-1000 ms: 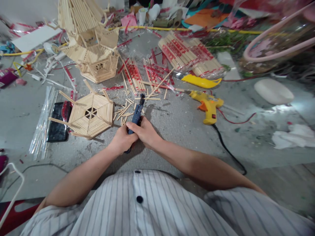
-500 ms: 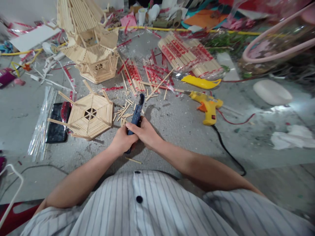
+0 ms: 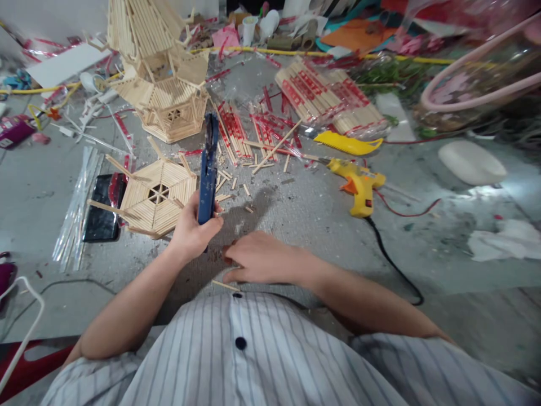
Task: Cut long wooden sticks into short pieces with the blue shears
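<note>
Worktop: blue tool in L hand

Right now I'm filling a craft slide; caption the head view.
Left hand holds a blue hand tool, right hand by a short wooden stick, yellow glue gun to the right.

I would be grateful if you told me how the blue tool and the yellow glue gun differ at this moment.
The blue tool is held in the left hand, while the glue gun lies on the grey surface. The blue tool is long and narrow; the glue gun is bent like a pistol. The glue gun has a black cord, whereas none shows on the blue tool. Both are handheld tools.
</note>
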`<state>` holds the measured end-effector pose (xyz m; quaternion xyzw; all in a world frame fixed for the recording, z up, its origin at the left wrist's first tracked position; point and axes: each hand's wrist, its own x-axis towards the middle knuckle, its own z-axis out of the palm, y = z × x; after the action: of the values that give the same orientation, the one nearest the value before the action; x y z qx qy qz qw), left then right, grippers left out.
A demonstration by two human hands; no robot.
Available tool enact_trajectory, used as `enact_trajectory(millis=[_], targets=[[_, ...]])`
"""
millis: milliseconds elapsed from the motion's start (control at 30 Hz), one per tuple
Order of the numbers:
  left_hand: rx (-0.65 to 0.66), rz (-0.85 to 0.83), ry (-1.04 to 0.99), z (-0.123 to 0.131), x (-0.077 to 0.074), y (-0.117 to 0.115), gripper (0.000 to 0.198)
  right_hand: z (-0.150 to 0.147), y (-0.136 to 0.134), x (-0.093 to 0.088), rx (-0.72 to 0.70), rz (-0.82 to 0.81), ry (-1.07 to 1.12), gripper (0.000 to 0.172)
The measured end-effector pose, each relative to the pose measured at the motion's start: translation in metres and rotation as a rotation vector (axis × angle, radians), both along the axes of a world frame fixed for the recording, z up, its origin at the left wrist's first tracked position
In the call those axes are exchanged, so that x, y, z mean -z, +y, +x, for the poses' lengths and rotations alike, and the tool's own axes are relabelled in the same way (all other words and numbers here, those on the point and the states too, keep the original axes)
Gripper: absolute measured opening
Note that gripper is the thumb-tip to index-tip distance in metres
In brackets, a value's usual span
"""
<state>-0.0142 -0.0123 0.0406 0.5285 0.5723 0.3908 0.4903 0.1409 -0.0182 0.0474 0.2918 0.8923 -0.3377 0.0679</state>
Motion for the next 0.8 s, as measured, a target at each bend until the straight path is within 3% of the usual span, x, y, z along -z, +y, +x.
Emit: enact_trajectory(millis=[67,167,567,700,800], targets=[[-0.023,0.035,-0.005,0.0,-0.001,0.0,0.024,-0.008,-0.007,0.002,-0.114,0.007,-0.051,0.03],[-0.046,0.054,0.011,0.0,-0.004,0.001,0.026,-0.014,-0.011,0.009,-0.176,0.04,-0.082,0.02],[-0.022,0.059,0.068,0.003,0.001,-0.001,0.024,-0.008,-0.006,0.011,-0.141,0.134,-0.006,0.022],[-0.023,0.054,0.063,0.004,0.002,-0.001,0.024,-0.008,-0.009,0.01,-0.188,0.098,0.034,0.033],[-0.025,0.055,0.041,0.003,0.003,-0.001,0.026,-0.01,-0.014,0.011,-0.228,0.141,0.007,0.027]])
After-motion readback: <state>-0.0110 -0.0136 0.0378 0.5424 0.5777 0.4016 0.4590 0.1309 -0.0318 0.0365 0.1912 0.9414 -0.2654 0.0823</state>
